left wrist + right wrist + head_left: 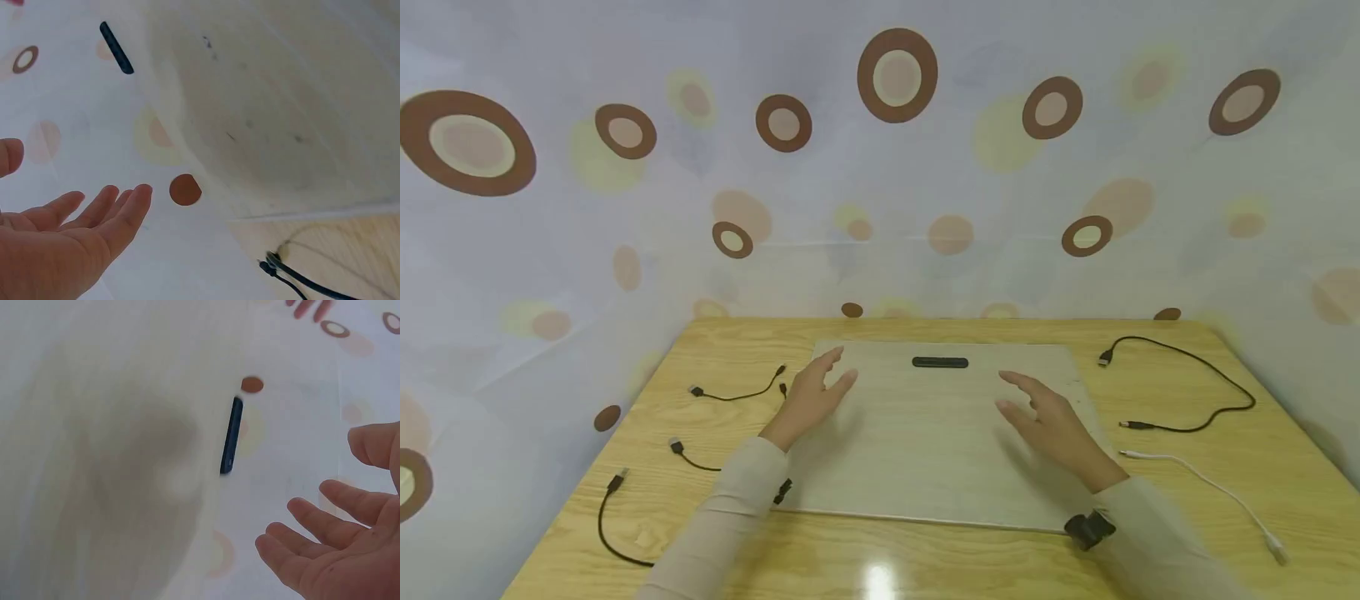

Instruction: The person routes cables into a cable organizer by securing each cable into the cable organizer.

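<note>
left hand (811,398), left of centre in the head view, hovers with fingers and thumb apart, holding nothing. right hand (1054,423), right of centre, same deal. between and below them there's a flat, pale, rectangular board (925,450) across the lower middle of the frame, with a slim black rounded strip (940,362) near its top edge, can't tell if it's stuck on or set in. it lies on a yellowish wood-grain table (970,558). short black cables (730,399) sit lower left, a longer black cable (1252,404) and a thin white cable (1217,487) lower right. imo the risk is the pale left sleeve (722,508): sweep it sideways and it could drag those short cables.
</note>
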`<action>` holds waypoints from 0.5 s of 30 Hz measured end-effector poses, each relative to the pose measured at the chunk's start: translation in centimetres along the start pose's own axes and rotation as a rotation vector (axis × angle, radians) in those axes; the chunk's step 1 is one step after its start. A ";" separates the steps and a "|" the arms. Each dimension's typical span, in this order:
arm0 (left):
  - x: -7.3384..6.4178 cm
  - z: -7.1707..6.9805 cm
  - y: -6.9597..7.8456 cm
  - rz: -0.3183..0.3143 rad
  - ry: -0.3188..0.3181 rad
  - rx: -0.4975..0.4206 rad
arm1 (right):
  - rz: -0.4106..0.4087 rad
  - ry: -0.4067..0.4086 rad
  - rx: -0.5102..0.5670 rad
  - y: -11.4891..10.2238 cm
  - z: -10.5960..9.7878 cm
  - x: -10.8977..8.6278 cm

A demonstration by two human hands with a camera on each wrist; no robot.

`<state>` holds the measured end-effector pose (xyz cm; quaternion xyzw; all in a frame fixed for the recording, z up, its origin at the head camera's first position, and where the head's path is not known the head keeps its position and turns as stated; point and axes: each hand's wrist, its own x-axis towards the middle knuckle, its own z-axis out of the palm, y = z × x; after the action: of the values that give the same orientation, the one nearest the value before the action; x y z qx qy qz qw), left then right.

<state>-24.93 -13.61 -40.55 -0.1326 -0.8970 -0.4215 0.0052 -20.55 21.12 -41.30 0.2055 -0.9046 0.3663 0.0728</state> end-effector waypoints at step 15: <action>-2.9 -10.6 -7.1 -0.403 0.191 0.006 | 0.166 -0.095 0.482 -4.0 3.8 3.6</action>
<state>-24.99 -26.68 -39.41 0.0899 -0.9020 -0.4223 0.0062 -22.02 14.74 -40.49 0.1590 -0.8074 0.5659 -0.0512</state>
